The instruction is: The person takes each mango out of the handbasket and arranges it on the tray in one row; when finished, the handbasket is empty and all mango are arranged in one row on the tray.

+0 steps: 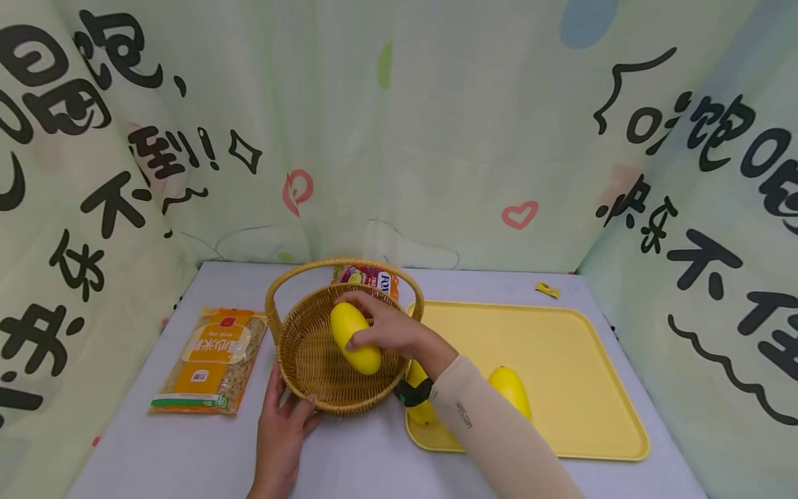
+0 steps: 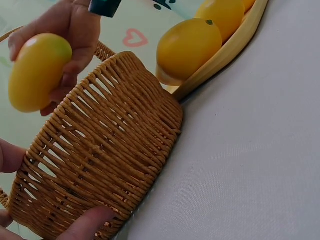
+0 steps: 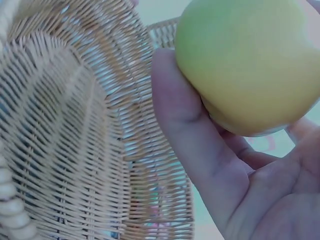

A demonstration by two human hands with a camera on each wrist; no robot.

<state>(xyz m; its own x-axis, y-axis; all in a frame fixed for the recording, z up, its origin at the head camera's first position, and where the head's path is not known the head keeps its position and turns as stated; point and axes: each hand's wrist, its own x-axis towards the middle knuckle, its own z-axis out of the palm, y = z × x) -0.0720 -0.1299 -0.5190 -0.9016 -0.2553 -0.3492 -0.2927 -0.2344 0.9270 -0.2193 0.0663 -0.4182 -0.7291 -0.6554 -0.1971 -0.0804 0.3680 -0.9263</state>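
Observation:
A yellow mango (image 1: 355,338) with a greenish end is held in my right hand (image 1: 389,326), over the inside of a brown wicker basket (image 1: 312,360). In the left wrist view, the mango (image 2: 40,72) is above the basket's rim, with fingers and thumb around it. The right wrist view shows the mango (image 3: 250,65) close up and bare weave on the visible inside of the basket (image 3: 65,140). My left hand (image 1: 282,423) grips the basket's near left side, thumb by the rim and fingers along the wall. Two more mangoes, one (image 1: 512,391) plainly visible, lie on a yellow tray (image 1: 586,388).
The tray stands right of the basket, partly behind my right forearm. An orange-labelled bag of grain (image 1: 208,364) lies to the left. Behind the basket is a purple snack packet (image 1: 368,276). A small yellow wrapped item (image 1: 547,290) sits beyond the tray. Printed curtains surround the table.

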